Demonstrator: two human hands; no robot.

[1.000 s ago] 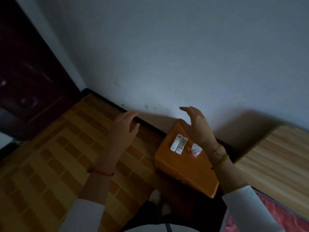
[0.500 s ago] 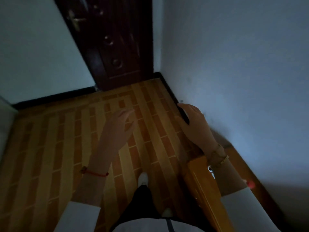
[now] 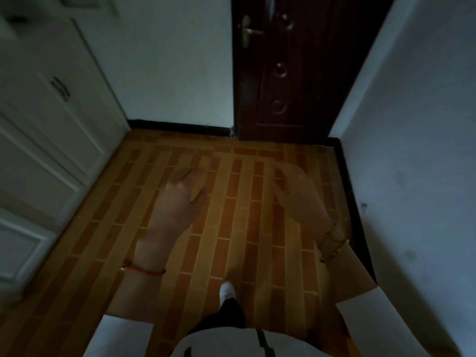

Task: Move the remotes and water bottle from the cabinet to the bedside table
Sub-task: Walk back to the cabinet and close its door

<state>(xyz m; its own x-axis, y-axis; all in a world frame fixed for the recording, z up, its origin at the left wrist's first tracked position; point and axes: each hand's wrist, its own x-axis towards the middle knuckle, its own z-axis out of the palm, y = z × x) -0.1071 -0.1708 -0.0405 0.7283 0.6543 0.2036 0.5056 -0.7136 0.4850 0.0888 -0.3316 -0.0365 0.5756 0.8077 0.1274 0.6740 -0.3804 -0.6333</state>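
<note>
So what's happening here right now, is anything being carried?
A person is walking across a brick-patterned floor toward a dark wooden door. The left hand and the right hand are held out in front, open and empty. No remotes, bottle or bedside table are in view. A white cabinet stands on the left.

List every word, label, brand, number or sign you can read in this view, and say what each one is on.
None: no readable text anywhere in this dim, blurred head view.
The dark door shows only raised round ornaments and a brass handle, no lettering.
The white cabinet doors, the walls and the tiled floor carry no writing.
The left hand and right hand are empty, holding nothing that bears a label.
</note>
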